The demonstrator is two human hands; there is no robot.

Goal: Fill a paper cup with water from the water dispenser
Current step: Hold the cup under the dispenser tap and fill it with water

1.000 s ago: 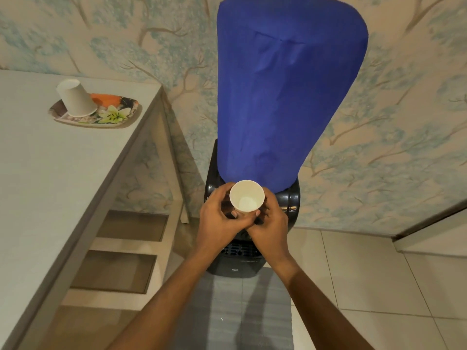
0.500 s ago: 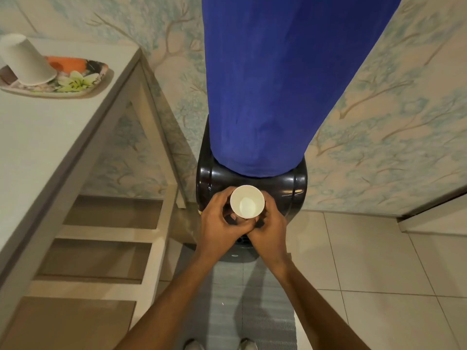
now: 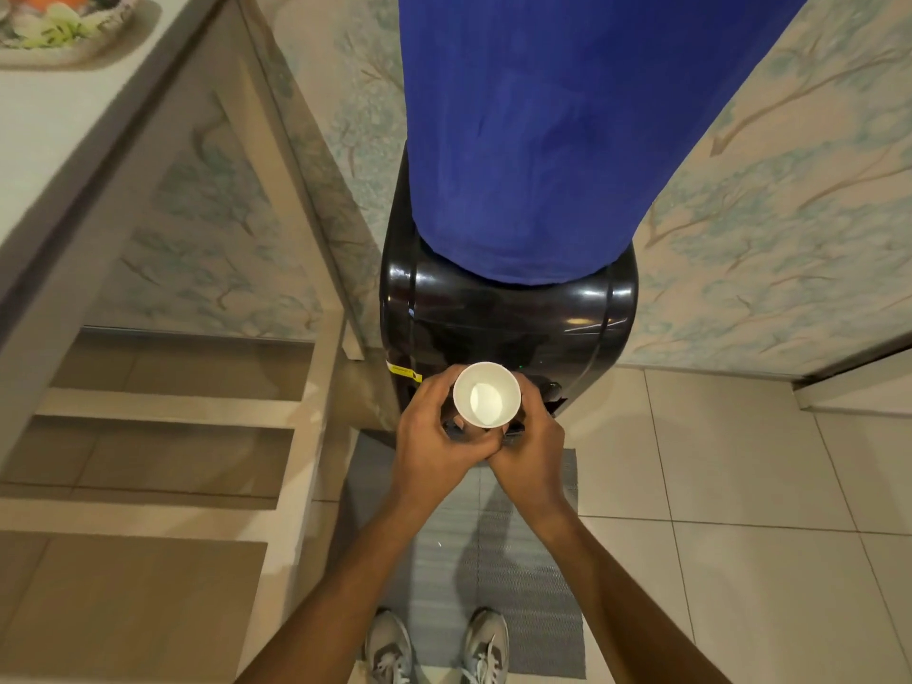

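Head view: my left hand (image 3: 434,427) and right hand (image 3: 530,436) grip the empty paper cup (image 3: 486,394) against the water dispenser (image 3: 503,323); next, find the tap.

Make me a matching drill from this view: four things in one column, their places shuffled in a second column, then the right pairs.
Things:
1. paper cup
2. blue cover
3. tray
4. shoes

Places:
A. on the grey mat, at the bottom edge
B. on the tabletop, top left corner
C. held between left hand and right hand
D. atop the black dispenser

Pairs: 1-C, 2-D, 3-B, 4-A
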